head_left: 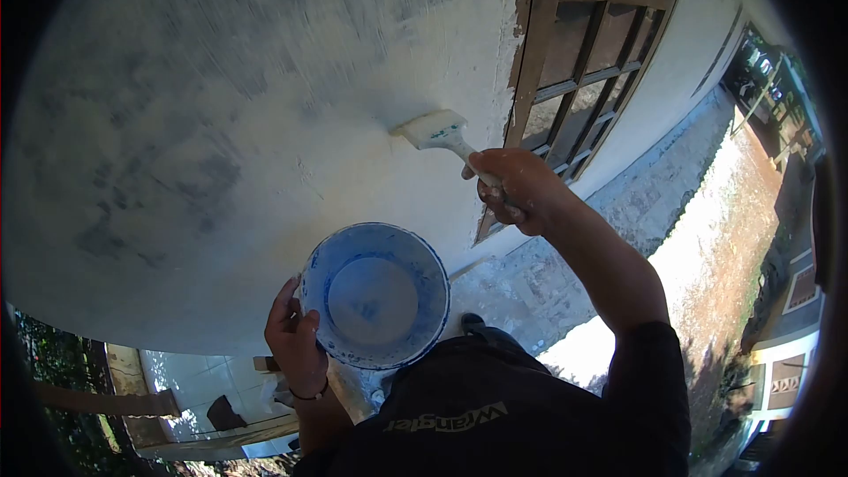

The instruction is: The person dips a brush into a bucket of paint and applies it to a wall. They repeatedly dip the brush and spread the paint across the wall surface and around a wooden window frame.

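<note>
My right hand (pixel 514 187) is wrapped round the handle of a wide paintbrush (pixel 439 130). The brush's bristles touch the wall (pixel 353 159), which is whitish with grey, streaky patches. My left hand (pixel 296 336) grips the rim of a blue bucket (pixel 439 300) at its left side, thumb on the inside. Pale paint (pixel 373 299) lies in the bottom of the bucket, and smears mark its inner sides. The bucket is held in front of my body, below the brush.
A brown wooden window (pixel 565 62) with panes is set in the wall to the right of the brush. Grey paving (pixel 636 185) runs along the wall's foot, beside sunlit ground (pixel 707 238). At lower left are a tiled floor (pixel 194 380) and plants (pixel 53 362).
</note>
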The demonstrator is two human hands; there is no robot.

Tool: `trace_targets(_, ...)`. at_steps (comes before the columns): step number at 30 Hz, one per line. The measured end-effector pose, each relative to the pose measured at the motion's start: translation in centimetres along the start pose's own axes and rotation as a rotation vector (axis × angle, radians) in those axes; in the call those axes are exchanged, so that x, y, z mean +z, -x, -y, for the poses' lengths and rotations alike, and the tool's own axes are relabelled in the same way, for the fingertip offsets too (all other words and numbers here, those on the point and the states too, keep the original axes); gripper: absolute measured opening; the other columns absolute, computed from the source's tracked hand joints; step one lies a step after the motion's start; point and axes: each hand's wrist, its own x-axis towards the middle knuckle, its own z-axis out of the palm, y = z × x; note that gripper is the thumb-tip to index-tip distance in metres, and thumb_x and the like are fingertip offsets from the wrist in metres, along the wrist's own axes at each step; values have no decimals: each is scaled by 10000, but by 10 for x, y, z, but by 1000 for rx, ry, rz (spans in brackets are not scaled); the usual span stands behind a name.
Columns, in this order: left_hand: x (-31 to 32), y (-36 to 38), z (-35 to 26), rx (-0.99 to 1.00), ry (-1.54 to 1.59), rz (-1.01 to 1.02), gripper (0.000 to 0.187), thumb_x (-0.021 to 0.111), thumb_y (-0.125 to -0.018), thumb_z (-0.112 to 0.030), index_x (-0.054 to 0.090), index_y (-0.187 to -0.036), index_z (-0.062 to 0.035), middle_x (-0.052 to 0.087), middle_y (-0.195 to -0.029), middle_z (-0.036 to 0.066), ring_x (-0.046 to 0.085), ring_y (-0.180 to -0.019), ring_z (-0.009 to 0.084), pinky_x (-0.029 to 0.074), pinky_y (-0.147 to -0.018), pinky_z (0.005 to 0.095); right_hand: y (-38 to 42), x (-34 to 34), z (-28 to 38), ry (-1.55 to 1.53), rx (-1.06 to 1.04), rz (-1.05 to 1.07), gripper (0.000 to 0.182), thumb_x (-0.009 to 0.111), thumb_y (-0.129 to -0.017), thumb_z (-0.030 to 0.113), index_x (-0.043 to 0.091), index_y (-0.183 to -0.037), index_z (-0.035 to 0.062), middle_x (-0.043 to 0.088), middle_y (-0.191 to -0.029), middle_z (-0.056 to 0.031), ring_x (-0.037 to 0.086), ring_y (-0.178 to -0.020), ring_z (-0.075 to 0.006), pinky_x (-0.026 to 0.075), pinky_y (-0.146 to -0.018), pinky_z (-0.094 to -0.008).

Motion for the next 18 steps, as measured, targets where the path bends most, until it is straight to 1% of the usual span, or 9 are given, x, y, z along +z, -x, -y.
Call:
trace_targets(3,-2,-4,2,-3,62,13,497,514,-656,50,483,-1151,87,514,-750,26,515,-635,71,416,-601,169,27,17,55,45,-156,-2,236,437,-895,201,499,-891,-26,457,-488,-3,314,-282,-35,261,-267,-174)
trace_targets(8,-2,-4,7,19,86,2,506,517,-656,27,471,-1154,97,550,-788,62,560,-699,106,455,-653,203,45,23,59,67,-423,113,244,424,-903,212,499,-893,-20,450,-497,-4,310,-276,-35,266,-273,-170)
trace_targets(9,-11,-5,14,25,33,27,509,567,-693,-40,452,-1167,104,571,-895,127,587,-770,158,476,-703,246,43,25,51,60,-534,119,245,418,-907,216,499,-894,-14,448,-504,-4,305,-278,-39,266,-275,-172)
trace_targets(10,-16,-4,19,29,-22,53,533,618,-730,-107,432,-1180,111,592,-1002,191,614,-841,209,496,-752,289,35,24,40,59,-512,98,243,407,-915,226,504,-898,4,446,-521,-4,311,-310,-41,270,-298,-175)
trace_targets(12,-15,-1,19,10,-2,45,531,612,-729,-103,432,-1180,111,590,-1008,192,611,-850,209,493,-757,290,-8,16,-10,144,-540,100,259,388,-928,262,490,-893,26,448,-546,-8,337,-378,-37,268,-319,-194)
trace_targets(13,-12,0,19,1,18,37,528,606,-728,-100,433,-1180,112,587,-1014,193,608,-860,209,490,-763,291,-20,18,-36,160,-360,62,243,390,-927,252,489,-887,35,447,-543,-6,358,-404,-48,284,-332,-212)
trace_targets(15,-10,1,18,-13,10,7,527,598,-724,-90,432,-1181,112,586,-1015,189,603,-867,207,485,-769,292,-59,16,-116,129,-315,13,227,427,-908,250,498,-872,37,441,-535,-8,371,-409,-64,282,-330,-223)
trace_targets(17,-9,3,20,-28,-3,-28,526,591,-720,-81,431,-1182,111,584,-1017,185,598,-875,204,481,-776,293,-68,12,-166,70,-80,-11,235,446,-898,253,503,-861,28,436,-534,-13,363,-394,-72,263,-313,-228)
trace_targets(18,-8,4,22,-20,-55,-79,510,553,-684,-51,462,-1166,91,541,-896,103,535,-772,146,439,-710,242,-66,10,-182,71,-73,-2,235,446,-898,253,503,-861,28,436,-534,-13,363,-394,-72,263,-313,-228)
